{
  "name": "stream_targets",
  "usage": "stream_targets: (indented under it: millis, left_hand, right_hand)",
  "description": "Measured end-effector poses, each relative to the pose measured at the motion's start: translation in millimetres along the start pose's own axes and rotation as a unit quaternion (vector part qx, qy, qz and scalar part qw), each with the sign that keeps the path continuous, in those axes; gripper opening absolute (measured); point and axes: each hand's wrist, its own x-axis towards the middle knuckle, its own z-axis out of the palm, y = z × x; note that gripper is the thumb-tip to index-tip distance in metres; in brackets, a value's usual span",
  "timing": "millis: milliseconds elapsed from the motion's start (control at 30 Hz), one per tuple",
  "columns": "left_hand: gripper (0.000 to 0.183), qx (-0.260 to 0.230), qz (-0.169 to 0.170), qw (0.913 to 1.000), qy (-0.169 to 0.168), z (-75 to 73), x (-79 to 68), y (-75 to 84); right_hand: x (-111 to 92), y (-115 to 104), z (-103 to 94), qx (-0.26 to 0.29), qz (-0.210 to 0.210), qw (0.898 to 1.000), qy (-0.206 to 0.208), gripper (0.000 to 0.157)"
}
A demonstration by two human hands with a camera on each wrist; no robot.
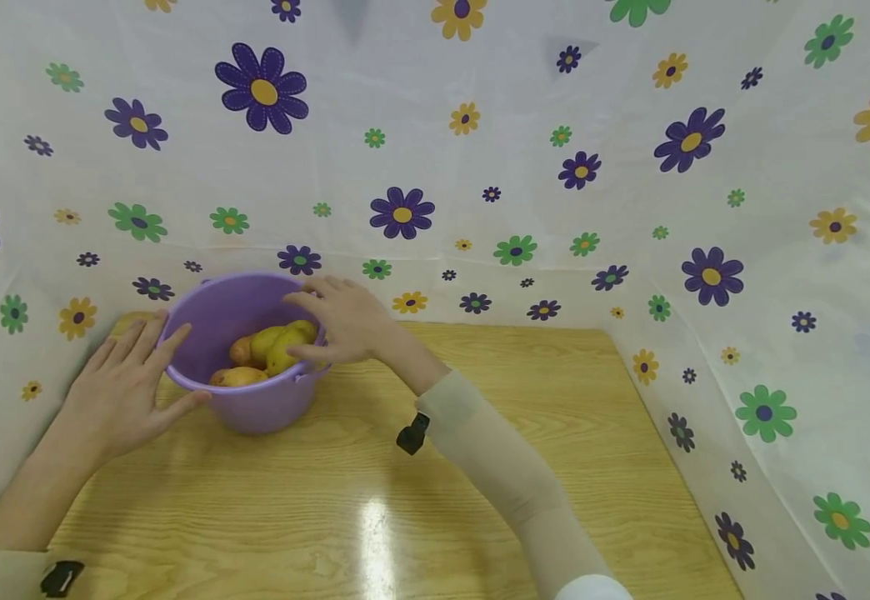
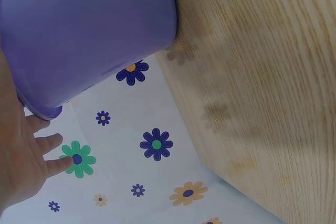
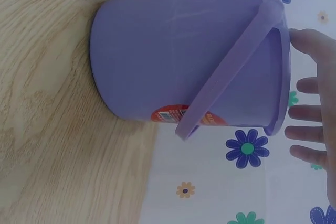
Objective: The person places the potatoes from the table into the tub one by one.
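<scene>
A purple plastic bucket (image 1: 262,408) stands upright at the back left of the wooden table. Inside it lie several rounded yellow-green fruits or vegetables (image 1: 282,348) and orange-tan ones (image 1: 238,377). My left hand (image 1: 123,387) is at the bucket's left rim, its fingers spread and straight and the thumb along the near side. Over the right rim reaches my right hand (image 1: 352,321), fingers extended and apart, with nothing in its grasp. In the right wrist view, the bucket's handle (image 3: 231,72) hangs down against its side, crossing a red label (image 3: 170,114).
The wooden table (image 1: 480,442) runs to the right and front of the bucket. A white sheet printed with flowers (image 1: 420,167) rises behind the table and along both sides, close to the bucket's back and left.
</scene>
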Motion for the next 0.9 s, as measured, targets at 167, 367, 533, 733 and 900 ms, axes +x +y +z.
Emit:
stream_targets:
  millis: [167,367,533,733,900]
  left_hand:
    - [0.103,-0.002,0.000,1.0000,0.002,-0.4,0.0,-0.4]
    - [0.102,-0.011,0.007,0.9999,0.010,-1.5,0.1,1.8]
    - [0.104,-0.006,0.021,0.9995,0.021,-1.1,1.1,4.5]
    - [0.106,0.005,0.027,0.9994,0.021,0.5,3.6,9.8]
    - [0.105,-0.003,0.029,0.9992,0.025,-0.5,5.7,16.9]
  right_hand:
    - [-15.0,4.1,-0.5,0.019,0.006,1.000,0.023,0.079]
    - [-37.7,11.1,2.6,0.039,0.017,0.998,0.054,0.079]
    - [-58.0,17.6,9.7,0.035,0.017,0.995,0.097,0.077]
    - [-76.2,21.5,16.9,0.023,0.013,0.992,0.123,0.076]
    - [-90.7,23.7,21.8,0.015,0.022,0.991,0.130,0.078]
